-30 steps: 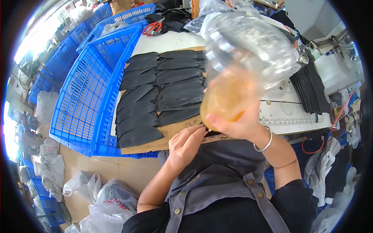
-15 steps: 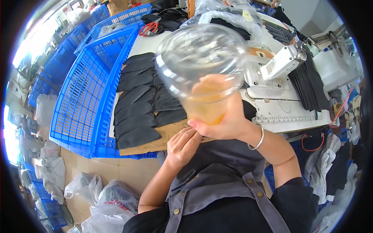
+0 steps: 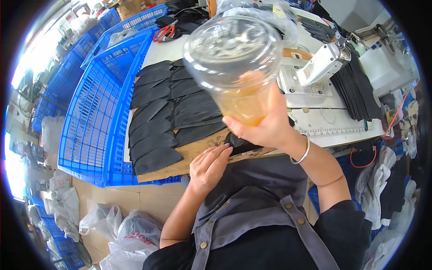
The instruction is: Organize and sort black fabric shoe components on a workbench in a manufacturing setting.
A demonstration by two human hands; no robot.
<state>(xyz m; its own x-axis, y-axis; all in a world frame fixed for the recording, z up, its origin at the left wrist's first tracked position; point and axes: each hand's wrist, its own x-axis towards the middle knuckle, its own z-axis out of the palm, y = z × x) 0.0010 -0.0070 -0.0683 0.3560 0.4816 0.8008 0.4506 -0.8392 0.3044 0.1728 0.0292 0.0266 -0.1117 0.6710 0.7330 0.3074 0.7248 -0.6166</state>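
A clear plastic cup with a rounded clear lid and pale yellow drink low inside is raised in front of me. My right hand is wrapped round its lower part. My left hand rests at the near edge of a brown cardboard sheet, its fingers stretched out side by side. Those fingertips touch the edge of a dark piece, which lies partly behind the right hand. Overlapping black cut pieces cover the cardboard in rows on the left.
A blue plastic crate stands left of the table. White sewing machine is at the right, beside a stack of black strips. Red-handled scissors lie at the far left. Plastic bags sit on the floor.
The cup has risen slightly with my right hand and is less blurred. My left hand has shifted slightly down and left, and the dark piece by its fingertips now shows more.
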